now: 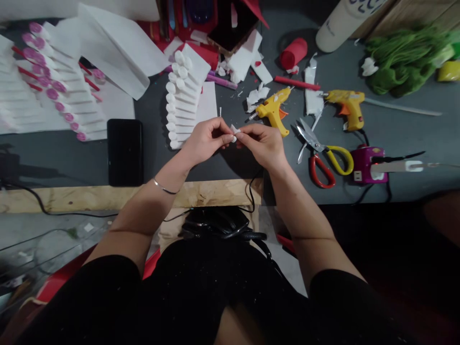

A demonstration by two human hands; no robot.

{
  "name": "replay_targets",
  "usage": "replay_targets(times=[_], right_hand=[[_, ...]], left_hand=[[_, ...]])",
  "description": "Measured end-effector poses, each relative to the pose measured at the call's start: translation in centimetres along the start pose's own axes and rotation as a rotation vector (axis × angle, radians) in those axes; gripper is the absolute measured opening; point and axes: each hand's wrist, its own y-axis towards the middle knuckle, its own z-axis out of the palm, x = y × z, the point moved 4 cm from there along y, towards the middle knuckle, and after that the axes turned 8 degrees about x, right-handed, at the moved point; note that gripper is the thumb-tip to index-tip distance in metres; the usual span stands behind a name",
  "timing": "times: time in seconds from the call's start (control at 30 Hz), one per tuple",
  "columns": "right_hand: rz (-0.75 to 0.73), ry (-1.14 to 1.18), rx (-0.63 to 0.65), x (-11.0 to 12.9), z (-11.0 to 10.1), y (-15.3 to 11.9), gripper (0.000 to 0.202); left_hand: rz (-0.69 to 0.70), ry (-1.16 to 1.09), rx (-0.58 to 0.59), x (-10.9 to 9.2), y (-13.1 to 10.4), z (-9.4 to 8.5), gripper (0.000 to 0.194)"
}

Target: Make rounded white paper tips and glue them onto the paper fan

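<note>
A small white piece (235, 130), which looks like paper, is pinched between the fingertips of both hands above the grey table. My left hand (209, 138) grips it from the left, with the fingers closed. From the right, my right hand (264, 143) closes thumb and forefinger on the same piece. Just left of my left hand lies a row of white rolled pieces with rounded tips (171, 109) on white paper. A yellow glue gun (273, 109) rests beyond my right hand, its nozzle pointing left. Part of the held piece is hidden by the fingers.
Scissors (316, 143) with red and yellow handles, another glue gun (348, 105) and a purple power adapter (369, 165) lie right. A black phone (125, 152) and pink-tipped rolls (59, 86) lie left. A white bottle (334, 29) and green strands (398, 60) are at the back right.
</note>
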Motion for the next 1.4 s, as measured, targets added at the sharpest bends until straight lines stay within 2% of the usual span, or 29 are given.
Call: replay_targets(times=[0.3, 0.43, 0.57, 0.7, 0.97, 1.13, 1.27, 1.4], right_hand=[[-0.023, 0.050, 0.039, 0.3, 0.1, 2.0, 0.051], [0.022, 0.165, 0.033, -0.1, -0.4, 3.4, 0.054], [0.035, 0.286, 0.081, 0.1, -0.3, 4.7, 0.050], [0.060, 0.315, 0.141, 0.4, 0.4, 4.9, 0.047], [0.061, 0.326, 0.120, -0.4, 1.0, 3.8, 0.050], [-0.052, 0.226, 0.050, -0.1, 1.0, 3.3, 0.047], [-0.138, 0.103, 0.049, 0.7, 1.2, 2.8, 0.046], [-0.203, 0.042, 0.013, 1.2, 1.1, 2.6, 0.044]], left_hand=[[-0.014, 0.023, -0.106, -0.9, 1.2, -0.8, 0.019], [0.096, 0.021, -0.058, -1.1, 2.0, -1.3, 0.007], [0.271, 0.001, -0.065, -1.1, 2.1, -1.9, 0.021], [0.344, 0.041, -0.095, -1.4, 1.8, -2.5, 0.019], [0.269, -0.083, -0.069, -0.8, 1.3, -2.2, 0.035], [0.208, -0.183, -0.083, 0.0, 1.5, -1.8, 0.044], [0.200, -0.223, -0.084, 0.4, 1.7, -1.5, 0.052], [0.219, -0.263, -0.091, 0.6, 1.7, -1.0, 0.050]])
